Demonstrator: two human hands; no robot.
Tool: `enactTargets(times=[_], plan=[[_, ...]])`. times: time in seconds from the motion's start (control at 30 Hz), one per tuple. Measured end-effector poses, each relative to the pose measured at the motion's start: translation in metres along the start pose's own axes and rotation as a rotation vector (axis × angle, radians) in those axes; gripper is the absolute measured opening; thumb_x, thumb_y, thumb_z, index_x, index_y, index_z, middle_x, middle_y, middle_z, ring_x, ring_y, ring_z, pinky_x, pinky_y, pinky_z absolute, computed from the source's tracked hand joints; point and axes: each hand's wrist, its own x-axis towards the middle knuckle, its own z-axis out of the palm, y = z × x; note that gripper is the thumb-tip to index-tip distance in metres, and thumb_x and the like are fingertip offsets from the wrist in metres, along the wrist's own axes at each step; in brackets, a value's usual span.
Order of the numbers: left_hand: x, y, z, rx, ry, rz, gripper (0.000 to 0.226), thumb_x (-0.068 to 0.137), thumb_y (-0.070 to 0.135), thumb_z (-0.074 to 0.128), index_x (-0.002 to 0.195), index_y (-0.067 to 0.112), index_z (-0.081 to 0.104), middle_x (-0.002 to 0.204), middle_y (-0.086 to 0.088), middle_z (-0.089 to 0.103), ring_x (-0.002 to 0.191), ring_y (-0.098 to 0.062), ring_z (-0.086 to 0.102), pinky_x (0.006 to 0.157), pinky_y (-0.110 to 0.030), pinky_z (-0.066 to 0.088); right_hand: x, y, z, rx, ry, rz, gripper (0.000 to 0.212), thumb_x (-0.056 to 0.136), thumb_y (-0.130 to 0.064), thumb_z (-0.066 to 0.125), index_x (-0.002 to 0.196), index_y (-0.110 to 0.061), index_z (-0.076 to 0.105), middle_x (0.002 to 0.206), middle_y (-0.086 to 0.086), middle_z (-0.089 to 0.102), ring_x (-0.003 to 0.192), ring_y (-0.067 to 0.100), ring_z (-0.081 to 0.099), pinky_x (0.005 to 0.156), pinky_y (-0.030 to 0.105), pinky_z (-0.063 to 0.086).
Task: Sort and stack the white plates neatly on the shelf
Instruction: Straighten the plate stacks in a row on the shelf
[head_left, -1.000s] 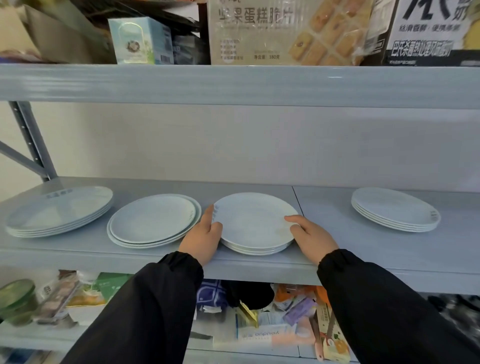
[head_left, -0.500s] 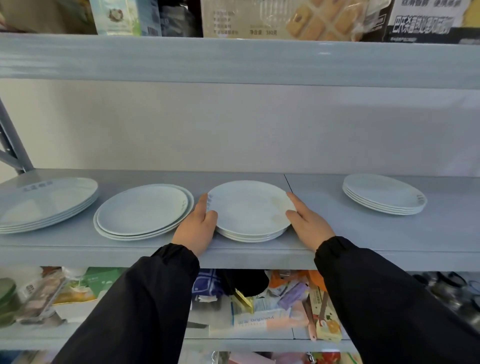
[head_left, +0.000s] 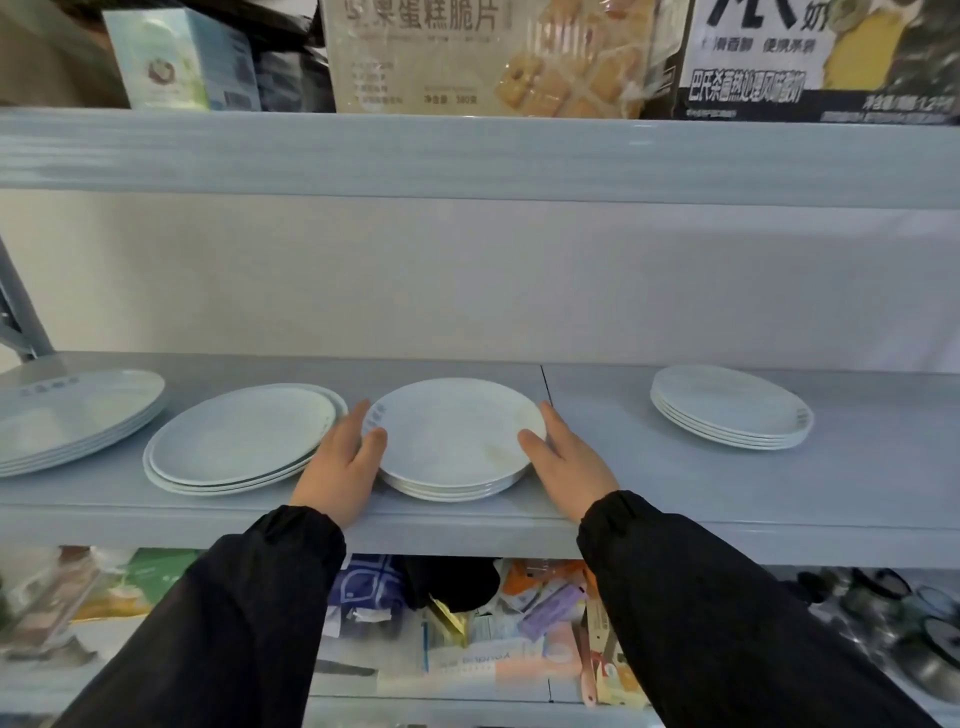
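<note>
Plates in the middle stack (head_left: 452, 436) sit squarely between the two hands, and both hands clasp that pile. The left hand (head_left: 340, 467) lies against its left edge with the thumb laid over the top rim and the fingers running back along the side. The right hand (head_left: 569, 470) mirrors this on the right edge. Whether any fingertips reach under the bottom plate cannot be told. The even, two-sided hold looks meant either to square the rims or to move the whole pile as one, with the thumbs keeping the top plate from sliding. The pile appears to rest on the shelf (head_left: 675, 493), near its front lip and just left of the seam in the board, so the grip spans its full width at the near half. Just beside the left hand lies the neighbouring stack (head_left: 239, 439), whose top plate sits off-centre so that lower rims show behind and in front; it probably needs straightening. Farther left, the wide-plate stack (head_left: 72, 415) is cut off by the frame edge. Well apart on the right, past the seam, the right-hand stack (head_left: 727, 408) looks tidy. Food boxes (head_left: 493, 52) fill the board above, and loose packets (head_left: 519, 613) crowd the one below.
</note>
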Motion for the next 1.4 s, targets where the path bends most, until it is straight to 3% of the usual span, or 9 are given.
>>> enactTargets(times=[0.17,0.3,0.53,0.77,1.0,1.1,1.2,1.33,1.4], plan=[[-0.003,0.022,0.013,0.103,0.199,0.055,0.058,0.096,0.05,0.038,0.15,0.03,0.028,0.158,0.003,0.027,0.144,-0.011,0.023,0.112,-0.029,0.023,-0.003,0.01,-0.014,0.157,-0.026,-0.067,0.065,0.097,-0.047,0.046,0.153,-0.029,0.02,0.16,-0.009,0.019,0.145,0.007,0.017,0.113,0.023,0.016],[0.005,0.078,0.041,0.08,0.297,0.148,0.053,0.099,0.038,0.04,0.15,0.032,0.027,0.156,0.007,0.028,0.142,-0.009,0.026,0.114,-0.038,0.03,-0.008,0.038,-0.056,-0.051,-0.026,-0.243,0.064,0.097,-0.045,0.048,0.153,-0.029,0.022,0.16,-0.009,0.02,0.146,0.006,0.016,0.113,0.019,0.013],[0.01,0.174,0.147,0.159,0.199,0.323,0.055,0.097,0.037,0.042,0.149,0.033,0.026,0.156,0.008,0.027,0.138,-0.013,0.033,0.105,-0.033,0.035,0.002,0.115,-0.189,-0.037,0.204,-0.29,0.055,0.096,-0.031,0.055,0.148,-0.03,0.036,0.152,-0.009,0.037,0.139,0.004,0.032,0.11,0.018,0.021],[0.02,0.184,0.275,0.099,-0.235,-0.069,0.063,0.101,0.042,0.036,0.156,0.023,0.01,0.162,-0.002,0.016,0.146,-0.021,0.022,0.11,-0.033,0.022,0.026,0.222,-0.271,-0.039,0.269,0.022,0.06,0.097,-0.039,0.049,0.152,-0.03,0.026,0.157,-0.01,0.029,0.142,0.01,0.028,0.108,0.023,0.023],[0.051,0.196,0.313,0.155,-0.263,-0.105,0.061,0.101,0.046,0.031,0.156,0.029,0.009,0.159,0.002,0.027,0.142,-0.019,0.031,0.106,-0.033,0.024,0.048,0.253,-0.273,-0.028,0.14,0.146,0.059,0.098,-0.044,0.04,0.152,-0.025,0.025,0.152,0.001,0.04,0.137,0.022,0.04,0.105,0.035,0.031],[0.058,0.201,0.325,0.112,-0.29,-0.062,0.059,0.101,0.046,0.031,0.155,0.036,0.011,0.156,0.006,0.033,0.14,-0.016,0.033,0.101,-0.028,0.025,0.049,0.252,-0.271,-0.1,0.11,0.111,0.045,0.098,-0.037,0.038,0.142,-0.027,0.036,0.128,0.004,0.058,0.114,0.026,0.054,0.084,0.034,0.039],[0.061,0.201,0.33,0.093,-0.288,-0.046,0.057,0.1,0.046,0.031,0.154,0.04,0.015,0.153,0.009,0.036,0.141,-0.015,0.032,0.104,-0.028,0.026,0.05,0.254,-0.272,-0.1,0.1,0.074,0.04,0.093,-0.034,0.038,0.133,-0.034,0.04,0.109,-0.002,0.06,0.099,0.023,0.057,0.079,0.036,0.044],[0.058,0.201,0.331,0.147,-0.267,-0.049,0.058,0.098,0.043,0.031,0.153,0.039,0.016,0.115,0.007,0.05,0.119,-0.02,0.048,0.091,-0.031,0.033,0.046,0.251,-0.273,-0.102,0.086,0.104,0.043,0.091,-0.031,0.038,0.134,-0.033,0.042,0.106,0.0,0.062,0.092,0.022,0.055,0.081,0.036,0.045],[0.053,0.202,0.328,0.187,-0.255,-0.047,0.058,0.097,0.041,0.029,0.153,0.038,0.015,0.11,0.004,0.052,0.11,-0.022,0.051,0.091,-0.034,0.039,0.044,0.247,-0.272,-0.123,0.066,0.096,0.043,0.085,-0.036,0.034,0.127,-0.036,0.044,0.1,0.0,0.066,0.087,0.02,0.059,0.082,0.038,0.05]])
